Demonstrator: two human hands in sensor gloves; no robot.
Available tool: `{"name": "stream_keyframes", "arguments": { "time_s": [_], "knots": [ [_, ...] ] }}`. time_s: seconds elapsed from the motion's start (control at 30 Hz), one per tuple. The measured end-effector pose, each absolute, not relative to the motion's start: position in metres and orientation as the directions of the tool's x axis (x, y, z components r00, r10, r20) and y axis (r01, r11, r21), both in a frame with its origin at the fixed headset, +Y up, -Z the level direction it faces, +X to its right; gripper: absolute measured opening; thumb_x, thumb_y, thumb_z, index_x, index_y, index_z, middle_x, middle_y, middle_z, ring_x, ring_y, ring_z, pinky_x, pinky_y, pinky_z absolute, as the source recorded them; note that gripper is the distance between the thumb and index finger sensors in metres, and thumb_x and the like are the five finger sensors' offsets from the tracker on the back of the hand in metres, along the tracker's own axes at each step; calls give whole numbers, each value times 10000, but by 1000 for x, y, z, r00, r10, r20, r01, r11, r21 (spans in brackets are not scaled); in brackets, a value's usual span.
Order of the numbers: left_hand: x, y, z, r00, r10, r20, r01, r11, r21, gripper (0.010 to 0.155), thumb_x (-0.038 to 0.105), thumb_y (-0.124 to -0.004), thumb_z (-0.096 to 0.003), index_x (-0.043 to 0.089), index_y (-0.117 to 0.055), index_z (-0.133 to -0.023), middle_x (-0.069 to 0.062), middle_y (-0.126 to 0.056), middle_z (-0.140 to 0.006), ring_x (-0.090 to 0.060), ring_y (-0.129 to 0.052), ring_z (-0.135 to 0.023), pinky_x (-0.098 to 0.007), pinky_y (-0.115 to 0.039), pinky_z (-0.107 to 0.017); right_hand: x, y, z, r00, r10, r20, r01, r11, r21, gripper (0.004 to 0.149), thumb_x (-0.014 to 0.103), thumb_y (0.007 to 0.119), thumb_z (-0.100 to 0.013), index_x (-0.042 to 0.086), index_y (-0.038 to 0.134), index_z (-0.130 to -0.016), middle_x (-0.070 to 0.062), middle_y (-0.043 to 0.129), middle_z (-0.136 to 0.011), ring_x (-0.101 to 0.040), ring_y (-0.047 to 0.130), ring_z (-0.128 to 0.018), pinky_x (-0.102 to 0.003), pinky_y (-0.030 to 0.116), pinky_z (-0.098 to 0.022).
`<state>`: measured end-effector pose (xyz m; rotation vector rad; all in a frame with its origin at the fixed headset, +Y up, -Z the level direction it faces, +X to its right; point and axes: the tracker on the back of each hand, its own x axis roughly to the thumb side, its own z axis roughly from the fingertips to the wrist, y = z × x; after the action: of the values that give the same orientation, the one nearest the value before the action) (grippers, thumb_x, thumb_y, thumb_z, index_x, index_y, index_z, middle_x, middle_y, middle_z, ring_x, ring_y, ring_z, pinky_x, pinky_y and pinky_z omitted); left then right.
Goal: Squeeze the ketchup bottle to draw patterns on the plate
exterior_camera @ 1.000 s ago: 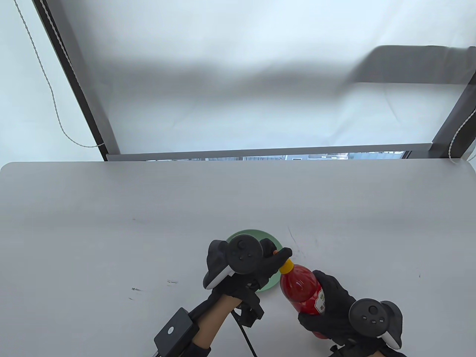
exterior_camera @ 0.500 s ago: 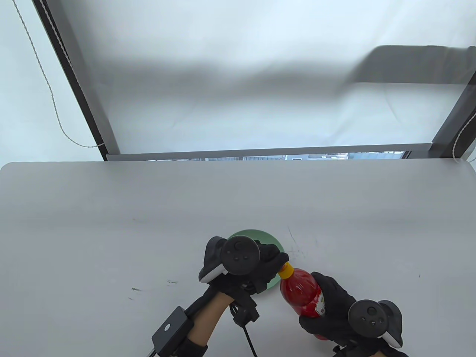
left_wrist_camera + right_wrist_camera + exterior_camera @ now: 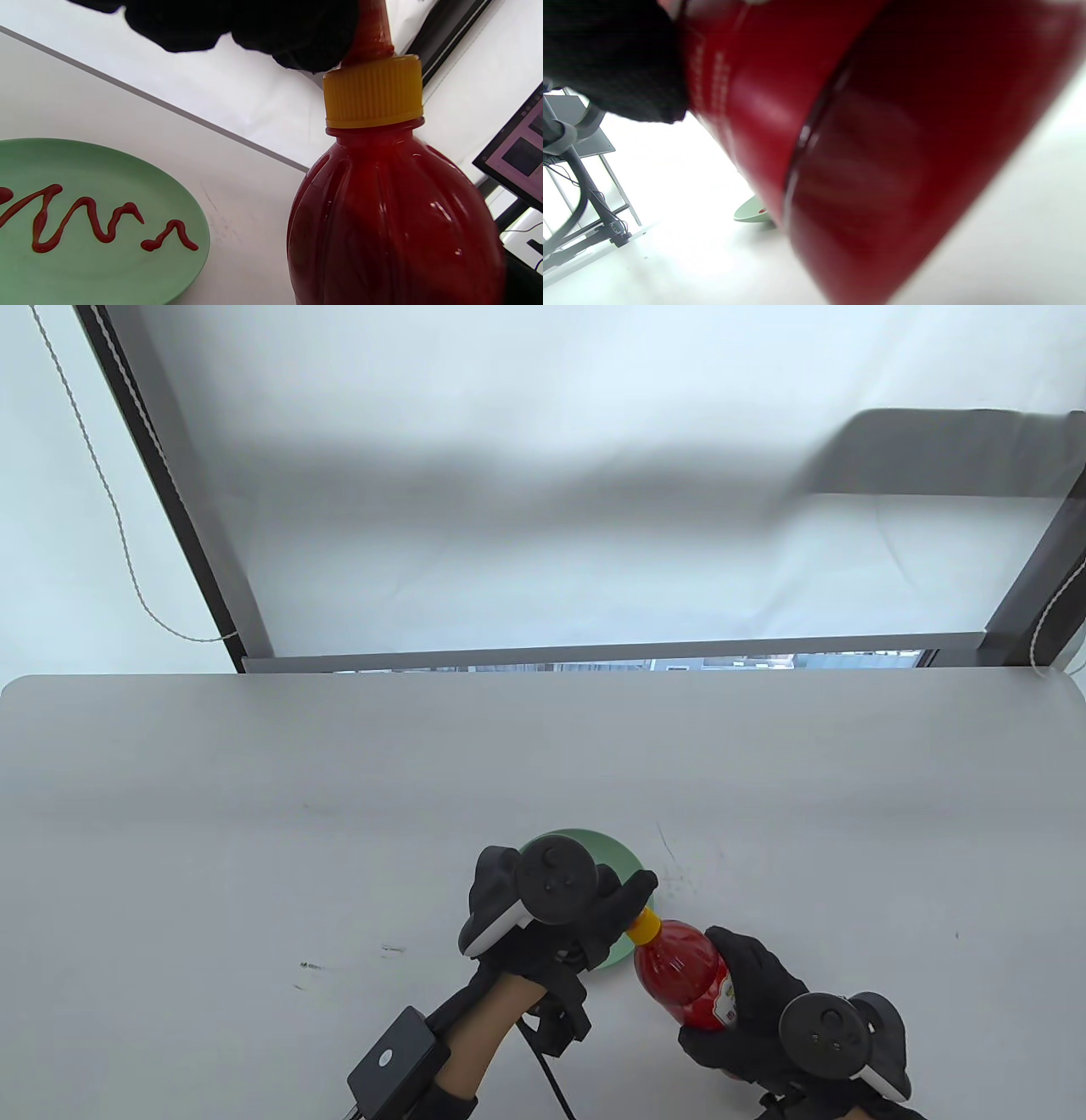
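A red ketchup bottle [image 3: 683,971] with a yellow cap [image 3: 644,927] leans toward the green plate [image 3: 594,841]. My right hand [image 3: 751,984] grips the bottle's body; the bottle fills the right wrist view [image 3: 865,140]. My left hand [image 3: 632,895] is over the plate and its fingertips [image 3: 297,38] pinch the red nozzle above the yellow cap [image 3: 373,91]. In the left wrist view the plate [image 3: 106,165] carries a red ketchup zigzag [image 3: 85,216]. In the table view my left hand hides most of the plate.
The grey table [image 3: 254,814] has faint scuff marks right of the plate [image 3: 670,865]. A black box [image 3: 397,1059] with a cable is strapped to my left forearm. A window frame [image 3: 594,655] runs along the table's far edge. A monitor [image 3: 517,152] shows off to the side.
My right hand and the bottle have shifted slightly toward me and left. My left fingertips have closed over the nozzle, hiding the red tip that showed before.
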<state>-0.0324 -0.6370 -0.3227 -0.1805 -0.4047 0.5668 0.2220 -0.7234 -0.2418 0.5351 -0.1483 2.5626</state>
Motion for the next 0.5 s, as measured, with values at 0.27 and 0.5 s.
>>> {"name": "stream_keyframes", "arguments": {
  "time_s": [0.27,0.5],
  "knots": [
    [-27,-637,-322,720,567,400,-524,822,-223,479,495,-647,-596,99,-915,-569,24,-934,-260,-235,-946,-319,-544,-794,-326,221,-724,-241,-788,457,412,-505,-863,-8,1061,621,982,-441,34,493,-1177,-292,683,-1093,-447,836,-933,-611,780,-705],
    [-22,-630,-314,632,576,519,-578,796,-180,478,453,-664,-583,48,-917,-563,-4,-932,-257,-247,-944,-316,-562,-800,-330,225,-723,-240,-752,484,447,-538,-843,9,1069,619,976,-442,32,478,-1184,-293,676,-1097,-439,837,-930,-619,781,-697]
  ]
}}
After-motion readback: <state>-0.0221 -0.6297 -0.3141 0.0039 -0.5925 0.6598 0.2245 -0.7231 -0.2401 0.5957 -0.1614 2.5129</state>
